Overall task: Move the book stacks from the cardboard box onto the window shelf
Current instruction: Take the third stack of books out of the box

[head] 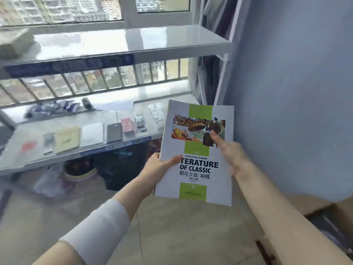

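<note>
White book (196, 150) with green stripe; blue wall (296, 92); seemingly tan box (313, 205)

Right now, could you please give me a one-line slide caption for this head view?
A white-and-green book gripped by the left hand and right hand before the window shelf.

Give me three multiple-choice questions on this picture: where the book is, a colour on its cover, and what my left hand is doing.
1. Where is the book? A held up in front of the lower shelf; B lying flat on that shelf; C on the floor.
2. What colour is the cover's vertical stripe? A red; B green; C blue.
3. What is the left hand doing? A hanging free; B pointing at the window; C gripping the book's left edge.
Answers: 1 A, it is held clear of every surface; 2 B, green bands run above and below the picture; 3 C, its thumb presses the cover's edge.
</note>
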A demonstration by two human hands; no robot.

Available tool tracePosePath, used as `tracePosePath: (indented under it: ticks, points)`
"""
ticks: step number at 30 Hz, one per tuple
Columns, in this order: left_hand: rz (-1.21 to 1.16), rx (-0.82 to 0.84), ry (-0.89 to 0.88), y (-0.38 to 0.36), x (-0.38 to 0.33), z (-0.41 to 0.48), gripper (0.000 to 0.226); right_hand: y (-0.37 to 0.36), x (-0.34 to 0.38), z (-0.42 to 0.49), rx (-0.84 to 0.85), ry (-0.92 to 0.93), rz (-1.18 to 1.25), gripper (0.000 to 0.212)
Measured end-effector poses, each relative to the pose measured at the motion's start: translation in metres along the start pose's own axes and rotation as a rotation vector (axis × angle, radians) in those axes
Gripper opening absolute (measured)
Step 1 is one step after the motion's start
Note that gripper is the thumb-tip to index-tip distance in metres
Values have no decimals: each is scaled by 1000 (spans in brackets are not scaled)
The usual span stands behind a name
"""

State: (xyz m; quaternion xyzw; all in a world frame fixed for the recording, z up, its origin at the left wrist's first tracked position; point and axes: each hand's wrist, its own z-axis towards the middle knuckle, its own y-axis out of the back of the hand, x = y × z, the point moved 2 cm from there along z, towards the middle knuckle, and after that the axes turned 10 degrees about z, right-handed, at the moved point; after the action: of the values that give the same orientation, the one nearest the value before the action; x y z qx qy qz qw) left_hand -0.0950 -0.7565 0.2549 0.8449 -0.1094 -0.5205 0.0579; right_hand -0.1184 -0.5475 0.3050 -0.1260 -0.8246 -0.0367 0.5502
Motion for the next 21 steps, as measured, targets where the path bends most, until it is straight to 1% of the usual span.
tracePosePath:
  ticks: [1, 3, 5, 6, 8, 10, 13, 15, 16, 18, 19, 21]
  points:
    - [-35, -34, -8, 38, 4, 6, 82, -43, 5, 5, 36, 10, -15, 34]
    - [-77, -68, -8, 81, 3, 13, 82, -92, 11, 15, 81, 19, -38, 38]
    - [-115, -119, -25, 131, 3, 24, 72, -149, 20, 26, 143, 29, -88, 42]
    - [-133, -141, -36, 152, 0, 30, 67, -173, 25, 32, 158, 42, -106, 45]
    - [-147, -171, -62, 191, -8, 44, 66, -216, 41, 47, 193, 73, -163, 49]
    - [-146, -198, -103, 227, -23, 58, 65, -255, 61, 61, 220, 142, -202, 48]
    - [-141, -276, -185, 277, -54, 81, 61, -312, 93, 83, 307, 192, -92, 34]
    - [-140, -314, -246, 310, -80, 96, 66, -348, 118, 98, 336, 250, -39, 30]
    - [-142, -326, -283, 326, -93, 103, 72, -365, 132, 107, 344, 293, -27, 30]
    - [-138, -374, -341, 357, -118, 117, 83, -402, 158, 123, 358, 365, -10, 38]
    - [-131, -412, -370, 372, -130, 126, 82, -420, 172, 131, 367, 407, 4, 42]
    - [-112, -485, -414, 403, -154, 144, 66, -455, 196, 146, 403, 504, 28, 46]
